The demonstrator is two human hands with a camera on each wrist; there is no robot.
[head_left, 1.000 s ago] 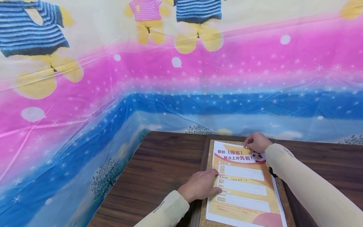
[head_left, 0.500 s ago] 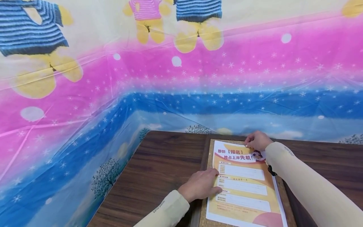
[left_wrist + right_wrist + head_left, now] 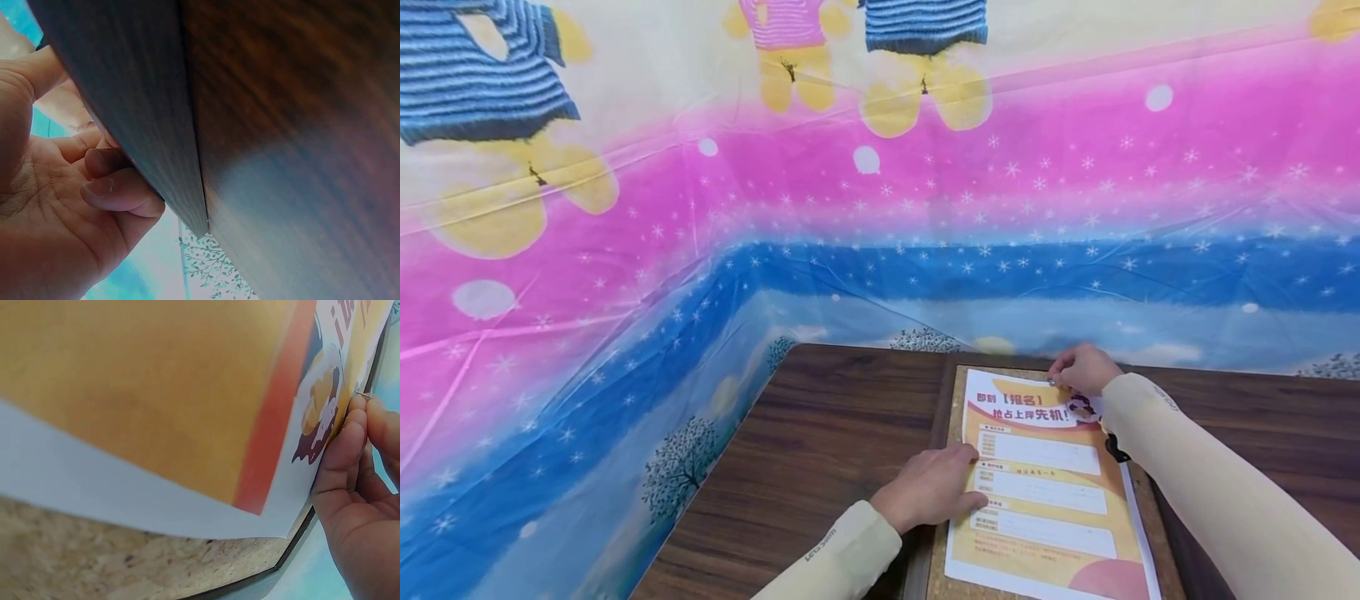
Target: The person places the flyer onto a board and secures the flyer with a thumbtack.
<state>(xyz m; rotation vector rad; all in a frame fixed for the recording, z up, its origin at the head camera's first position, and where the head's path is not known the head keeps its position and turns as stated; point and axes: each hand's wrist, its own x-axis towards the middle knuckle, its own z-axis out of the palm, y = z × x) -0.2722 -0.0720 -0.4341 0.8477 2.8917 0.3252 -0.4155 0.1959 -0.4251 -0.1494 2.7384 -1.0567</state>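
A printed yellow, orange and white poster lies on a framed cork board. At its top edge my right hand pinches a small metal thumbtack between thumb and fingertips. The right wrist view shows the tack's thin point beside the paper; whether it has entered the board I cannot tell. My left hand rests at the poster's left side, thumb and forefinger touching the paper. In the left wrist view, the left hand's other fingers bend against the board's dark frame.
The board lies on a dark wood-grain table, close to its back edge. Behind stands a wall hanging with pink and blue bands, snowflakes and bears. A dark band circles the right wrist.
The right fingers shift very slightly at the poster's top, and the metal tack shows more clearly between them. The left hand and the poster stay put.
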